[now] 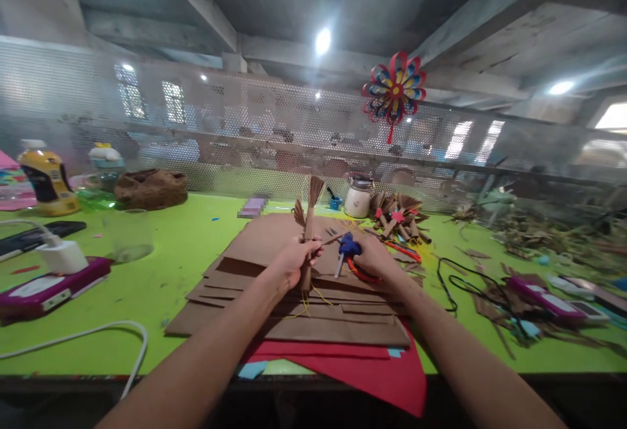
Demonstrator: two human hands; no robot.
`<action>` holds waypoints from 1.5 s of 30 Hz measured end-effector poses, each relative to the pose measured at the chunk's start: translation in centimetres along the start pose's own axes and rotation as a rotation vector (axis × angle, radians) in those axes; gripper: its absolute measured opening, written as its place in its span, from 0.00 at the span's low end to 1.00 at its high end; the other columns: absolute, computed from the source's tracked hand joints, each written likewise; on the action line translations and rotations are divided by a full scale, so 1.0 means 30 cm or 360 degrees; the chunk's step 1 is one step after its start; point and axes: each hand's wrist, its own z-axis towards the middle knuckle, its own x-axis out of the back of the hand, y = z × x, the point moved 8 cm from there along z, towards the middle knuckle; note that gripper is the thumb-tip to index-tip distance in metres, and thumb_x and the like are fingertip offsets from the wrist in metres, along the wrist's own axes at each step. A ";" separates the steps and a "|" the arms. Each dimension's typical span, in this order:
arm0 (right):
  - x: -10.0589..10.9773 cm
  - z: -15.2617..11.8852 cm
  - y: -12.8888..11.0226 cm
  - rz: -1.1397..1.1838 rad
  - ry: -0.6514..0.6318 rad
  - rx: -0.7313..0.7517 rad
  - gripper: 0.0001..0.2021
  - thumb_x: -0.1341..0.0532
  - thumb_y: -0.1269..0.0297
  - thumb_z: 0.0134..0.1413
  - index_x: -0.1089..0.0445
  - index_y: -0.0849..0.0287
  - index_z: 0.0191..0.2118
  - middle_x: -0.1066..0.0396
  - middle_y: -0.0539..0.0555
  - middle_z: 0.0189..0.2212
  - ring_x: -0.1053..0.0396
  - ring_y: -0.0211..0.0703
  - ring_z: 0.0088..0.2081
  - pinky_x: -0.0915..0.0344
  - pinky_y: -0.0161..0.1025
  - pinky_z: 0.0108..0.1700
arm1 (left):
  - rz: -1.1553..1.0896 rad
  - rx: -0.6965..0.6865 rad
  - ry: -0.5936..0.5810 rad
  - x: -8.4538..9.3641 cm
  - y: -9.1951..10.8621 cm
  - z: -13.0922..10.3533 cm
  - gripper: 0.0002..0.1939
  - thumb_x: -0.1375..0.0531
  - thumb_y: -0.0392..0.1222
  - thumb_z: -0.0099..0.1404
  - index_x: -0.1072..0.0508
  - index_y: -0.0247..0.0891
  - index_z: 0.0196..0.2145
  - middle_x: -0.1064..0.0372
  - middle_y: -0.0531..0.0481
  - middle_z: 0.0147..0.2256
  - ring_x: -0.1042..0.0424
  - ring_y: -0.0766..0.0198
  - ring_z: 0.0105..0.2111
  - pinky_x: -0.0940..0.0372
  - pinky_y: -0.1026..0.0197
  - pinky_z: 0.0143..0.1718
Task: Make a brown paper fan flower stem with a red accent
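My left hand (298, 258) is closed around an upright brown paper roll (309, 221) with a pleated, fanned-out top. A smaller pleated piece sticks out at its left side, and yellow threads (306, 303) hang below it. Close by on the right, my right hand (375, 258) is closed on a blue tool (349, 245) with a pale rod and an orange-red curved part. Blur hides the tool's exact kind. A thin dark strip or blade lies between the two hands. Beneath them is a stack of brown paper sheets (235, 288).
Red paper (392, 377) lies under the stack. Behind are a white jug (358, 197), a small blue pot (335, 202) and paper rolls with red stars (399, 215). A plastic cup (128, 236) and purple box (59, 285) stand left; a black cable (470, 282) and scraps lie right.
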 end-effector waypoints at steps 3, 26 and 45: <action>0.007 0.003 0.020 0.0122 0.0060 -0.0007 0.11 0.42 0.72 0.41 0.27 0.60 0.35 0.28 0.57 0.33 0.35 0.43 0.35 0.43 0.34 0.35 | 0.0013 -0.0004 -0.0021 -0.008 0.006 -0.006 0.06 0.42 0.29 0.52 0.35 0.32 0.30 0.35 0.49 0.23 0.37 0.73 0.21 0.50 0.73 0.16; 0.101 0.011 0.307 0.1513 0.0735 -0.0436 0.17 0.39 0.56 0.37 0.30 0.65 0.31 0.28 0.56 0.25 0.33 0.41 0.24 0.37 0.37 0.25 | -0.0033 0.0096 0.0009 0.002 -0.008 0.003 0.06 0.43 0.29 0.54 0.35 0.32 0.31 0.34 0.49 0.23 0.33 0.69 0.24 0.44 0.71 0.18; 0.235 -0.128 -0.083 0.1714 0.0166 0.0303 0.15 0.41 0.53 0.49 0.28 0.62 0.31 0.27 0.55 0.23 0.30 0.43 0.26 0.35 0.38 0.30 | -0.0147 0.0098 -0.0276 -0.045 0.008 -0.021 0.05 0.42 0.28 0.50 0.31 0.28 0.28 0.40 0.51 0.21 0.41 0.76 0.20 0.52 0.76 0.14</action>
